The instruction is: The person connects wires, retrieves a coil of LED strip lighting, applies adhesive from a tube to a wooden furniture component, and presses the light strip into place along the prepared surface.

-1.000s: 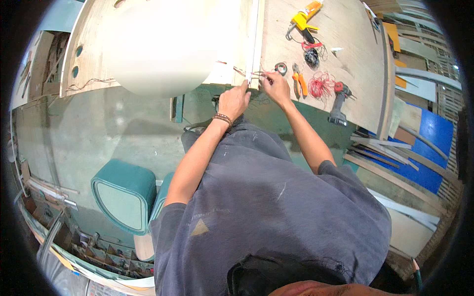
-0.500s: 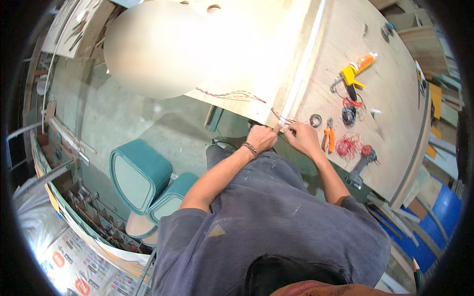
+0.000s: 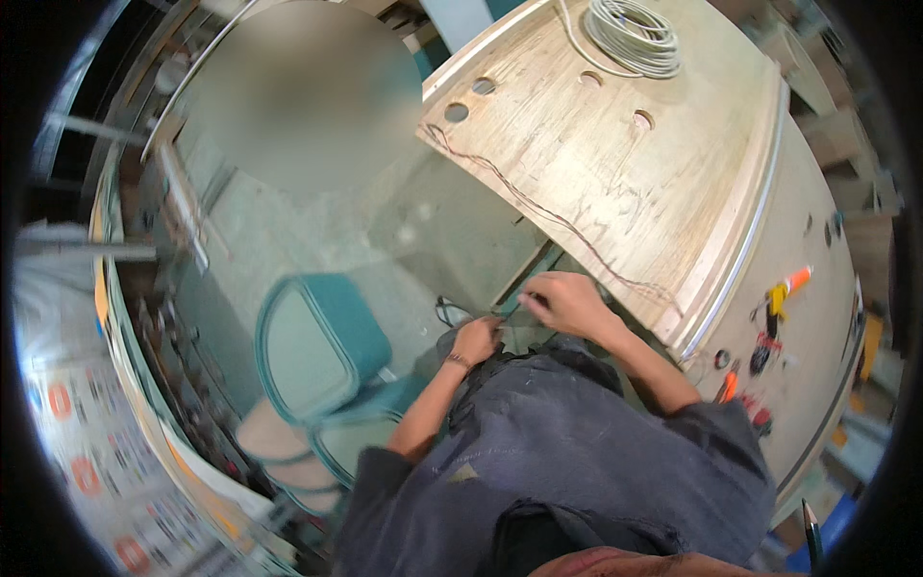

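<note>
My left hand (image 3: pixel 477 340) is in front of my waist, fingers curled round something small I cannot make out. Close by on the right and a little higher, my right hand (image 3: pixel 569 304) has its fingers pinched together on a small dark thing, too blurred to name. A short greenish streak shows between the two hands. Beyond them, a pair of twisted red and black wires (image 3: pixel 562 223) runs along the near edge of a pale plywood panel (image 3: pixel 586 154). Neither hand touches the wires.
A coil of white cable (image 3: pixel 635 43) lies on the panel, which has several round holes. To the right are a caulking gun (image 3: pixel 781 296), orange-handled pliers (image 3: pixel 731 385) and a black tape roll (image 3: pixel 722 359). Green padded pieces (image 3: pixel 322 346) stand on the floor at left.
My view has swung left. Both hands have left the wires at the panel's corner and come back toward my body, the right one raised. The wires now lie untouched.
</note>
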The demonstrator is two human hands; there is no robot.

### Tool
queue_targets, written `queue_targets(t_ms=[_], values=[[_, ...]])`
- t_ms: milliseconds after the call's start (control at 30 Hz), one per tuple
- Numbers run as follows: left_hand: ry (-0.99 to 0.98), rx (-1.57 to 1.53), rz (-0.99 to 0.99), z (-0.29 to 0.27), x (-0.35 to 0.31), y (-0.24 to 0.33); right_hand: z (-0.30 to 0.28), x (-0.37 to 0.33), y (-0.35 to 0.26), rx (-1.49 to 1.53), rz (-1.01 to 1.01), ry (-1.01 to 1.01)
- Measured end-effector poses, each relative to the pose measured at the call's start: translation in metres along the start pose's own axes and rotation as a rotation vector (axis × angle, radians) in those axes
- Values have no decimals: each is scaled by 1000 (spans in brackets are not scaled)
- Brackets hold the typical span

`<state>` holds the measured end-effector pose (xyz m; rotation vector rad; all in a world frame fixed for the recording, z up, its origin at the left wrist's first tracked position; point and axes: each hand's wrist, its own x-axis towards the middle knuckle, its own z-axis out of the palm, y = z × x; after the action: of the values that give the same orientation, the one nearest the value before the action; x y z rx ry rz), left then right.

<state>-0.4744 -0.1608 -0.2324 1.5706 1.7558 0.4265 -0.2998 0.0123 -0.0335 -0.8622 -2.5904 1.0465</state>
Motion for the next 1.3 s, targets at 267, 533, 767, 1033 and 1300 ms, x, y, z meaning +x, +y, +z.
queue_targets(t_ms=[267, 533, 767, 1033, 1300], values=[[240, -90, -433, -170, -102, -195, 110, 149, -121, -15, -81, -428], [-83, -215, -469, -278, 23, -315, 143, 301, -133, -8, 15, -307], [-43, -138, -388, -397, 155, -419, 144, 498, -114, -12, 52, -151], [-190, -170, -587, -546, 199, -563, 106, 689, -107, -79, 65, 45], [-450, 31, -334, -644, 396, -620, 83, 770, -63, -67, 491, 148]])
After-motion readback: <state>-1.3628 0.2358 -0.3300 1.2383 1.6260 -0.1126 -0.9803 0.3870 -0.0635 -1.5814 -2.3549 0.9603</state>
